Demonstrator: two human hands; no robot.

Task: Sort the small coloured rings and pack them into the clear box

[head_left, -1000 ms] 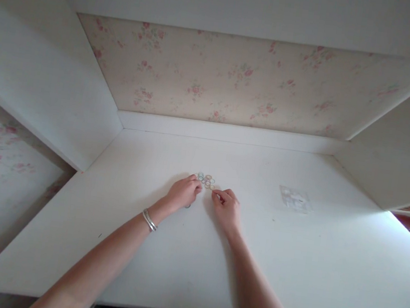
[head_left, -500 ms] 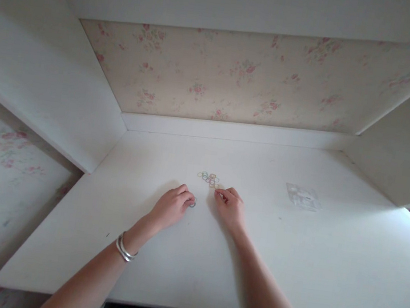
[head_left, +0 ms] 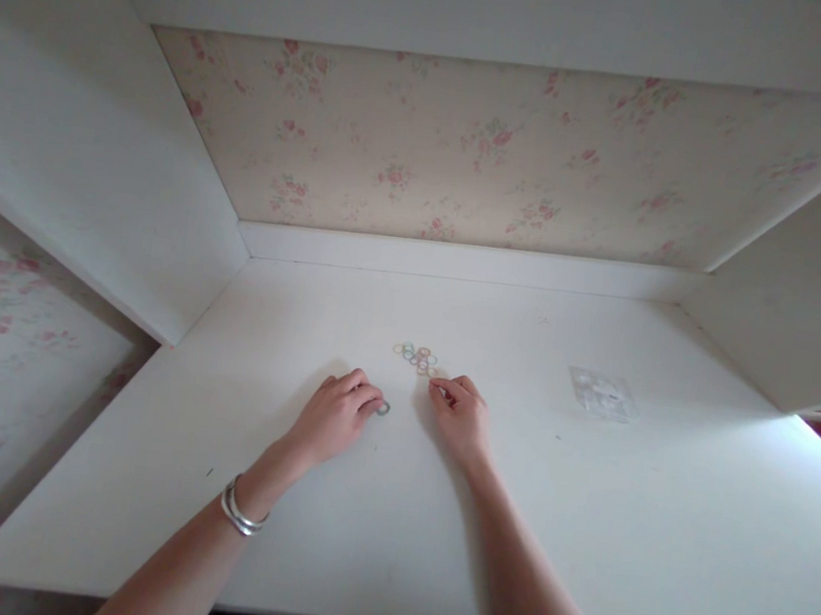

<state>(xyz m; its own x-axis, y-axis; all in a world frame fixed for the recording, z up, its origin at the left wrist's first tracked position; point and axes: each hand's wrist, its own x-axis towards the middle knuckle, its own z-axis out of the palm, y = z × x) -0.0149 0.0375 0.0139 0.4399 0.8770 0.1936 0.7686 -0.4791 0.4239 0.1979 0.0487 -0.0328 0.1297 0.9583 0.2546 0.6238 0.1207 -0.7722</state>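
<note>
Rings [head_left: 418, 356], about ten but too small to count surely, cluster on the desk [head_left: 578, 531]; one ring [head_left: 383, 408] touches the left hand's [head_left: 332, 417] curled fingertips, and the right hand [head_left: 461, 418] pinches at the cluster's edge.

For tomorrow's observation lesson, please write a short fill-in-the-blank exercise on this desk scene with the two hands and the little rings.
1. The left hand wears a silver ____ on its wrist.
2. A single ring lies at the fingertips of the ____ hand.
3. The cluster of coloured rings lies on the white ____.
4. The small clear packet lies to the ____ of the right hand.

Missing words: bracelet; left; desk; right
</note>
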